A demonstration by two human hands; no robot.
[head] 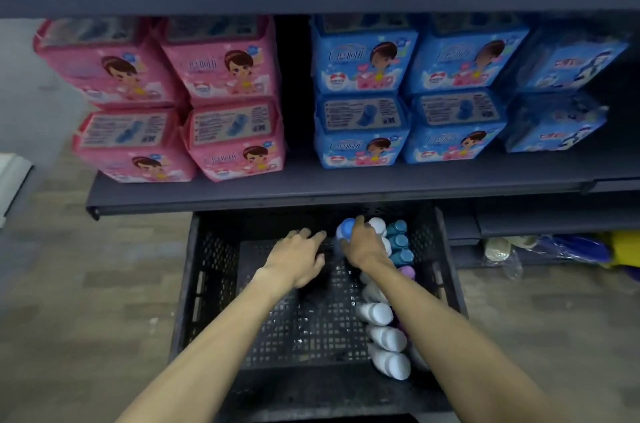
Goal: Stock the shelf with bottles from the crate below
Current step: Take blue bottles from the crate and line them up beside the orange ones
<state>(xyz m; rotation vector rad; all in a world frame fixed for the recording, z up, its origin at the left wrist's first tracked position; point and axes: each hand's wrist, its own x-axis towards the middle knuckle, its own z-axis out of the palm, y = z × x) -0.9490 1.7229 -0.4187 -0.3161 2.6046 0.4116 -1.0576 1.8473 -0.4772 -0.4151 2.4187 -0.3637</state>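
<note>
crate (214, 287) far end under shelf (311, 187), dim | blue-capped bottle (346, 228) body hidden by right hand (363, 246), fingers wrapped round it, far right of crate | left hand (298, 256) beside, fingers relaxed, holding nothing

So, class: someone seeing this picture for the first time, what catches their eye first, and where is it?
First the bright packs on the shelf: pink packs stacked at left, blue packs at right. Next, two bare arms reaching down into the black crate below. There the right hand grips a blue-capped bottle, the left hand open beside it, white bottles lined along the crate's right side.
</note>
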